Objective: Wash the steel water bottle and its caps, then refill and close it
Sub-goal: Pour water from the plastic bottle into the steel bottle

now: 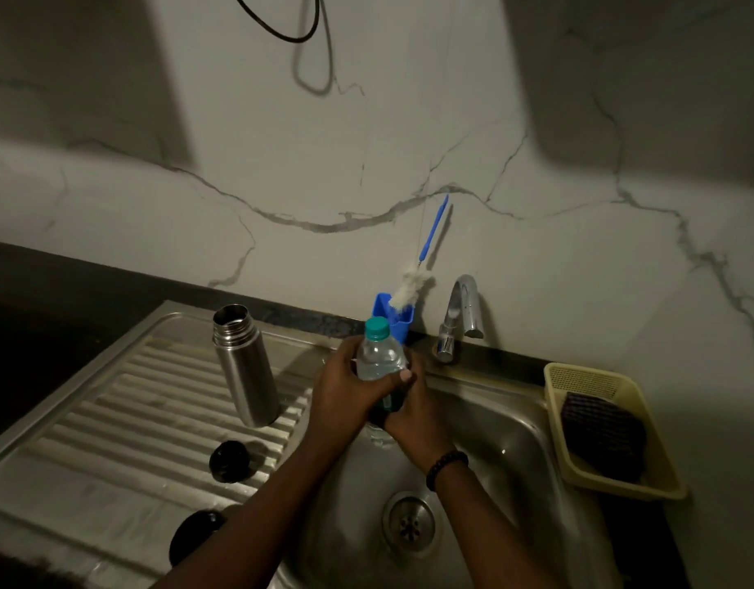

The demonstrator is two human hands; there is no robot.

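The steel water bottle [244,364] stands upright and uncapped on the ribbed drainboard [124,401], left of the sink. Two black caps lie on the drainboard: one [230,461] near the bottle's base, another [196,535] closer to me, partly behind my left forearm. Over the sink's left rim I hold a clear plastic water bottle [379,359] with a teal cap. My left hand [345,388] wraps its front, thumb across. My right hand [413,401] grips it from behind and below; its fingers are mostly hidden.
A steel sink basin [494,444] with a round drain [408,522] lies below my hands. A chrome tap [462,316] stands behind it. A blue holder [394,318] carries a blue-handled bottle brush [413,286]. A yellow basket [596,418] with a dark scrubber hangs at right.
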